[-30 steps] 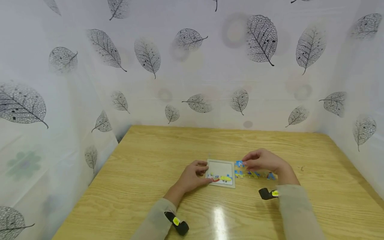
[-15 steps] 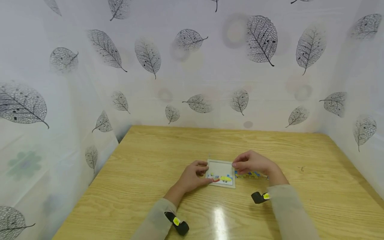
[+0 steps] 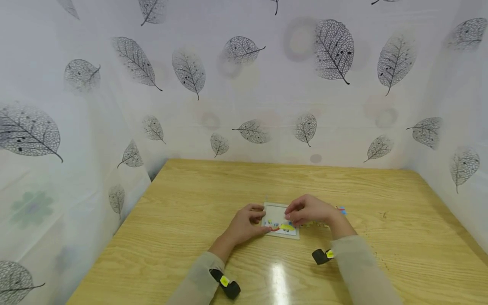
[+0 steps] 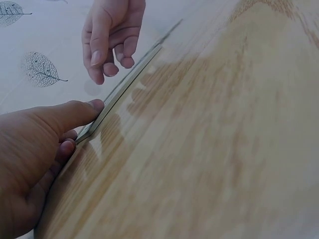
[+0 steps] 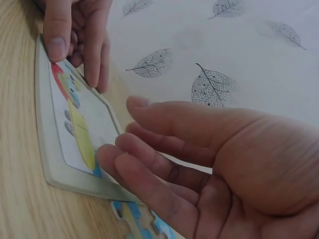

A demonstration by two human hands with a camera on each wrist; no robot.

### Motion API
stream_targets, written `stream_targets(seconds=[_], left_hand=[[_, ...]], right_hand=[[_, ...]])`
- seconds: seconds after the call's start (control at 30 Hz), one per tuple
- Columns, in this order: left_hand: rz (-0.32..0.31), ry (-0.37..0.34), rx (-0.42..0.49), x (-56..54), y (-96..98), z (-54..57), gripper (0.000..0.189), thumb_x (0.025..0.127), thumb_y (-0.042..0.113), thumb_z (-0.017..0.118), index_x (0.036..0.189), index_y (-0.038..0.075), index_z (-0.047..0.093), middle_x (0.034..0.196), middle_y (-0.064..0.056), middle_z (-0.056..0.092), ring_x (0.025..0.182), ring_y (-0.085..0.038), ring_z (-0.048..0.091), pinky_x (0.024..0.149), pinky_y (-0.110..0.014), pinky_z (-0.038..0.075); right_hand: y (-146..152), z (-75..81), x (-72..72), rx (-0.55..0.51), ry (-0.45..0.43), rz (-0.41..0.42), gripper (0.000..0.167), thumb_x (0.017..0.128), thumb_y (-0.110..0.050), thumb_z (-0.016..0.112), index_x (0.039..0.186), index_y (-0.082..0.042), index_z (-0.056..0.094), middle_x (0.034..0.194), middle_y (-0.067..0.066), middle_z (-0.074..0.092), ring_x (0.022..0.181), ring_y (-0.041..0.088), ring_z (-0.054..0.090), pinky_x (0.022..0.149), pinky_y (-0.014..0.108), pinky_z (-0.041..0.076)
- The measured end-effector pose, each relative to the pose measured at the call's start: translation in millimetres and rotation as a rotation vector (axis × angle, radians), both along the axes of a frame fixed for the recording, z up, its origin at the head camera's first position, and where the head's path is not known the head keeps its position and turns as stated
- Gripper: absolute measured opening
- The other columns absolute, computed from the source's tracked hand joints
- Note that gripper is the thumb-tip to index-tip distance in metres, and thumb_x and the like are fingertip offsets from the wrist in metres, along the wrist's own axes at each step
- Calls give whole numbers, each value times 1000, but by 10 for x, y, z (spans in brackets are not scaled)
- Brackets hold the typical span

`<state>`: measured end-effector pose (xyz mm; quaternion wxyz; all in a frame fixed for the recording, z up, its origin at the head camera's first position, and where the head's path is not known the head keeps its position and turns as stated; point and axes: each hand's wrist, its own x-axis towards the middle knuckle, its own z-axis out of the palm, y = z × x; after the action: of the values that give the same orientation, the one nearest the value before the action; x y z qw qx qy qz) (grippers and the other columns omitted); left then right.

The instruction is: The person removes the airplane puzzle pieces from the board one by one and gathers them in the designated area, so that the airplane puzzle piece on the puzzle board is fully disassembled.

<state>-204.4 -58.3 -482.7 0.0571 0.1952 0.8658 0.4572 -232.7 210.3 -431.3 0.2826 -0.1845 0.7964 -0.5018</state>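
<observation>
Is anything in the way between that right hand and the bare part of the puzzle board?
Nothing visible is. The right hand hovers with its fingertips over the right part of the puzzle board. The left hand grips the opposite edge, and the loose pieces lie outside the board.

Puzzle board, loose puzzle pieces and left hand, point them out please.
Puzzle board (image 3: pixel 275 212), head view, bare upper area.
Loose puzzle pieces (image 5: pixel 133 218), right wrist view, face of one.
Left hand (image 3: pixel 245 224), head view, back of hand.
</observation>
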Motion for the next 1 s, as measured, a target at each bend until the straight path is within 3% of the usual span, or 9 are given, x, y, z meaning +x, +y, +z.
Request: stream_targets(seconds=[0.67,1.0], left_hand=[[-8,31,11,2,-4,-2,57,79,35,86,125,5,70,135,-1,60,102,-13,64,87,-25,53],[-13,33,18,5,-9,-7,59,79,36,86,126,5,68,136,-1,60,104,-16,64,88,-27,53]], right_hand=[[-300,-14,84,5,64,123,35,92,-9,68,122,8,64,96,16,74,83,24,73,75,37,60],[-386,-48,90,34,48,122,39,93,-11,69,126,8,62,92,14,75,81,22,73,74,36,60]])
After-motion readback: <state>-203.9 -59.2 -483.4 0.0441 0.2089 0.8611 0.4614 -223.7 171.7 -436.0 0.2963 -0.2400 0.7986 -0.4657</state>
